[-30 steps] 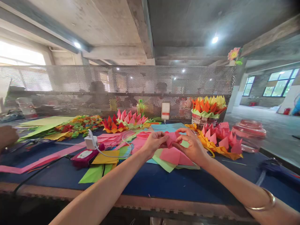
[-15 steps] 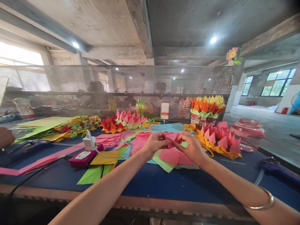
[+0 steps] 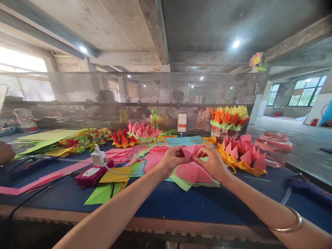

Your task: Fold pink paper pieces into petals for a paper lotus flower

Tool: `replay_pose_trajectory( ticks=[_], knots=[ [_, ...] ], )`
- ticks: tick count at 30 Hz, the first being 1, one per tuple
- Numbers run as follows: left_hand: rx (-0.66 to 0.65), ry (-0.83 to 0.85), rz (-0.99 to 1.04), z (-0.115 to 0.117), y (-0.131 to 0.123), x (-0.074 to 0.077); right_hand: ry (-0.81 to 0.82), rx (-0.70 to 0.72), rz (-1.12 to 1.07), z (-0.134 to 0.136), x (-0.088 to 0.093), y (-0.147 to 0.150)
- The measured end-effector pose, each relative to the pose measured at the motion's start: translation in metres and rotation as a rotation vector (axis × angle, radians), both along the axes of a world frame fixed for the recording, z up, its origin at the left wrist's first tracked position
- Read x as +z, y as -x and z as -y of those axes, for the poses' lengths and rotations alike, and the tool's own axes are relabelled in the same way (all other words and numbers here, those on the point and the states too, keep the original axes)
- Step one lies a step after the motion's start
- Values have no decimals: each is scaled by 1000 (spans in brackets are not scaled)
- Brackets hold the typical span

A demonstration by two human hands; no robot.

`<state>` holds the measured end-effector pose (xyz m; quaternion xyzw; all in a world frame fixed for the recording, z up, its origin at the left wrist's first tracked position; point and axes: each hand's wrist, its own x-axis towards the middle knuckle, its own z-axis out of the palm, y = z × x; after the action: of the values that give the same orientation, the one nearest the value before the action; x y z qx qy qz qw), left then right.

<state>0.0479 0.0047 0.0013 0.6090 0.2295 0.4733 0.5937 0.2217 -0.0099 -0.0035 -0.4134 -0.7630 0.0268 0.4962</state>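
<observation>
A small folded piece of pink paper (image 3: 191,151) is held up between my two hands, above the table. My left hand (image 3: 169,160) pinches its left side between thumb and fingers. On the other side, the thumb and fingertips of my right hand (image 3: 209,160) are closed on its right edge. Below them lies a pile of pink paper sheets (image 3: 193,173), with a light green sheet (image 3: 181,180) sticking out from under it. Just right of my right hand stand pink folded paper petals (image 3: 234,150) on an orange folded paper base (image 3: 250,168).
A purple power strip (image 3: 90,175) with a white charger (image 3: 98,158) and cable sits left of my forearm. Farther back are folded paper flowers (image 3: 144,131), a paper flower basket (image 3: 225,133) and a clear jar (image 3: 273,148). Behind them rises a perforated metal screen (image 3: 142,93). Another person's hand (image 3: 6,152) shows at far left.
The pink paper has been turned slightly between my fingertips, so a broader, flatter face of it shows. My fingers have shifted a little. The other person's hand at left has moved slightly.
</observation>
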Motion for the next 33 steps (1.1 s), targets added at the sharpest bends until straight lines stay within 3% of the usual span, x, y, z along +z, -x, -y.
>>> replay_pose_trajectory(
  ticks=[19,23,29,33],
  knots=[
    [29,45,18,3,-2,2,17,23,-4,2,-2,1],
    [21,28,16,2,-2,2,28,-16,-157,0,-3,2],
    [49,-42,-81,0,-4,-1,277,132,-214,-1,-3,1],
    [99,-62,-140,-3,-5,-4,319,152,-196,-2,-3,0]
  ],
)
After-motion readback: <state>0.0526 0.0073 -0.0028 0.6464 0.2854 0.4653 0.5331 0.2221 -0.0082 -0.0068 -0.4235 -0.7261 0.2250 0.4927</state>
